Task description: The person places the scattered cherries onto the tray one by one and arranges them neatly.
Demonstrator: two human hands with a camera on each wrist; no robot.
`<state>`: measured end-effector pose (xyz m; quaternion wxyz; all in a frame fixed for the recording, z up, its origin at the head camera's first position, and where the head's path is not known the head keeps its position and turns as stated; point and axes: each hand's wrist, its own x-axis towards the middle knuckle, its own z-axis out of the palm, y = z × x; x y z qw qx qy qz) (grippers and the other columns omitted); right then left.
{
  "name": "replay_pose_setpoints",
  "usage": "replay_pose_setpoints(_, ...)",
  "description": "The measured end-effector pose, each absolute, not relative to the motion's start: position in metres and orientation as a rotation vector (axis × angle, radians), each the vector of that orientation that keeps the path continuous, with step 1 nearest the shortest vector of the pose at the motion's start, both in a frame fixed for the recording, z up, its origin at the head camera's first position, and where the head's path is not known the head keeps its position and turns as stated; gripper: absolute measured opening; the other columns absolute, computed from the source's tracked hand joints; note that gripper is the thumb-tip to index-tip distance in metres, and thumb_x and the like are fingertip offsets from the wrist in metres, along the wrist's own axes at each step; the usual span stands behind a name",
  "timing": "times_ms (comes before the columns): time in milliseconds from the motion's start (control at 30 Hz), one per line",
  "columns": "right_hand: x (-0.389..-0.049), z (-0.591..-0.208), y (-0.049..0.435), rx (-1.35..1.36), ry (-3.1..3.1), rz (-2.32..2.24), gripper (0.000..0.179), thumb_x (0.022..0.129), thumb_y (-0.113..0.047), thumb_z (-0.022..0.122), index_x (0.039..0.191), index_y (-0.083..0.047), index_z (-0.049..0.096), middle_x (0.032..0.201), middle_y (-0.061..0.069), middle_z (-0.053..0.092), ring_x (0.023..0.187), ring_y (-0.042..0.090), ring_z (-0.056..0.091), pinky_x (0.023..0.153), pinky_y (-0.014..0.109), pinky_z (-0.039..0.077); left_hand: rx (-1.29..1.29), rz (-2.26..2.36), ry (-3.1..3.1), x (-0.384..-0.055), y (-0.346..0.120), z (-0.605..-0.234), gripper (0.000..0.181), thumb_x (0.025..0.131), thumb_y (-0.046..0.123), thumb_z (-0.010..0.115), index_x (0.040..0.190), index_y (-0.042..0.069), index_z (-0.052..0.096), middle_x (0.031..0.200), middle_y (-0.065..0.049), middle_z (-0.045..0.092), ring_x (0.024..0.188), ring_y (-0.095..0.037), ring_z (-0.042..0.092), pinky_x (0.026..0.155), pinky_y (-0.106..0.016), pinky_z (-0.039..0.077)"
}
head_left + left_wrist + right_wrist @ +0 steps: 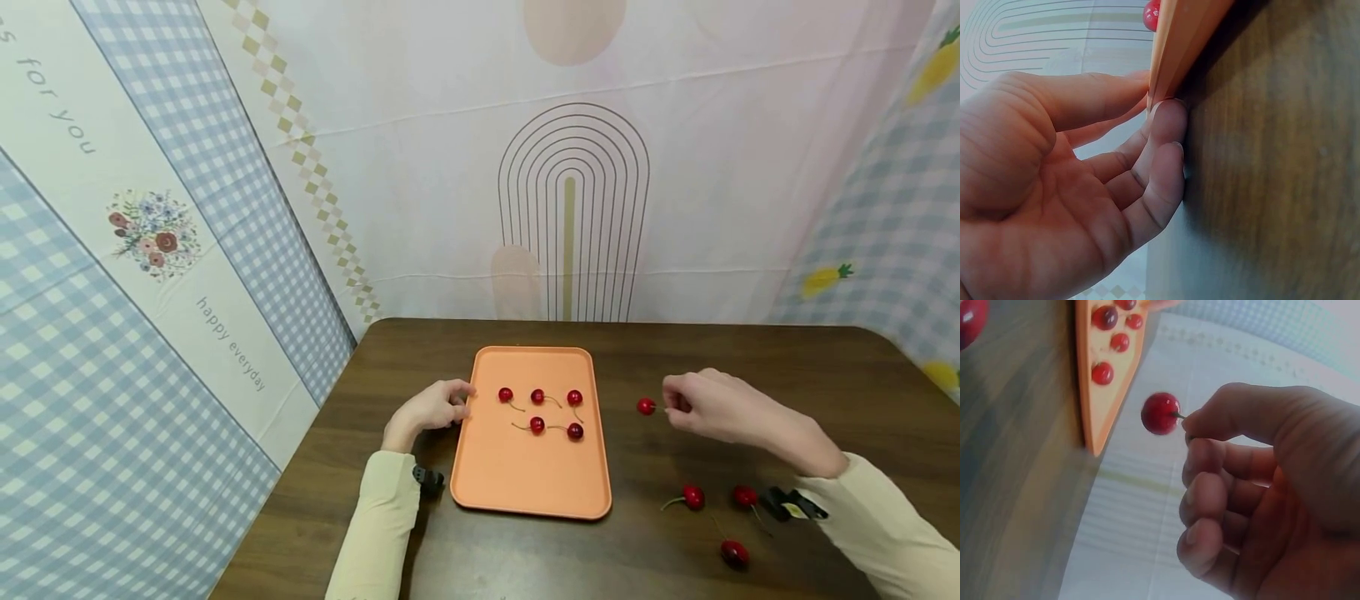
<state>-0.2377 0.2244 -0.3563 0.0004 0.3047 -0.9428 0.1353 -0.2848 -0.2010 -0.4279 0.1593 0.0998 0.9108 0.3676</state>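
A red cherry [646, 406] hangs in the air right of the orange tray [528, 492], its stem pinched between the thumb and forefinger of my right hand [712, 408]. The right wrist view shows the cherry [1160, 414] just beyond the fingertips, the other fingers curled beneath. My left hand [435, 407] holds the tray's left rim. In the left wrist view its thumb lies on the tray edge [1175, 50], with fingertips against the outer side near the tabletop. Several cherries [537, 426] with stems lie in two loose rows on the tray.
Three more cherries lie on the brown wooden table [637, 567] near my right forearm: one cherry [693, 497] to the left, another cherry [745, 496] by the wrist camera, and a darker cherry [734, 553] nearest me. A patterned cloth [420, 208] hangs behind the table.
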Motion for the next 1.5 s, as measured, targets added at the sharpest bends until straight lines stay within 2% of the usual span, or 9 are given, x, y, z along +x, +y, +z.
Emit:
replay_pose_setpoints(733,-0.268,-0.366,0.127,1.143,-2.965,0.546,0.018,0.082,-0.011,0.063,0.069,-0.019,0.054,0.062,-0.009,0.048,0.054,0.005,0.042,0.049,0.021,0.032,0.292,1.054,2.603,-0.285,-0.202,-0.428,0.034,0.096,0.008,0.059,0.130,0.009,0.059,0.087,-0.007,0.062,0.068,-0.015,0.053,0.059,-0.026,0.044)
replay_pose_setpoints(1067,-0.270,-0.374,0.082,1.215,-2.999,0.510,0.020,0.083,-0.009,0.060,0.067,-0.018,0.052,0.059,-0.008,0.046,0.050,0.006,0.040,0.048,0.022,0.028,0.291,1.085,2.587,-0.285,-0.201,-0.430,0.035,0.095,0.007,0.059,0.130,0.009,0.059,0.087,-0.007,0.063,0.066,-0.015,0.053,0.057,-0.026,0.043)
replay_pose_setpoints(1167,-0.272,-0.377,0.071,1.197,-2.995,0.461,0.022,0.084,-0.011,0.063,0.066,-0.018,0.052,0.059,-0.007,0.044,0.050,0.007,0.040,0.049,0.023,0.027,0.292,1.089,2.590,-0.285,-0.200,-0.429,0.036,0.095,0.006,0.060,0.130,0.008,0.059,0.087,-0.008,0.063,0.068,-0.016,0.054,0.057,-0.026,0.043)
replay_pose_setpoints(1367,-0.275,-0.386,0.047,1.110,-3.058,0.372,0.038,0.089,-0.032,0.071,0.060,-0.019,0.050,0.051,-0.009,0.042,0.046,0.008,0.039,0.046,0.024,0.028,0.288,1.076,2.598,-0.286,-0.200,-0.429,0.036,0.094,0.006,0.060,0.130,0.007,0.059,0.086,-0.007,0.063,0.069,-0.016,0.055,0.058,-0.025,0.043)
replay_pose_setpoints(1500,-0.276,-0.389,0.035,1.048,-3.129,0.289,0.040,0.091,-0.028,0.067,0.057,-0.019,0.048,0.048,-0.007,0.036,0.045,0.010,0.035,0.046,0.026,0.028,0.279,1.070,2.597,-0.286,-0.199,-0.430,0.036,0.095,0.007,0.060,0.131,0.008,0.059,0.087,-0.007,0.063,0.070,-0.016,0.055,0.058,-0.025,0.043)
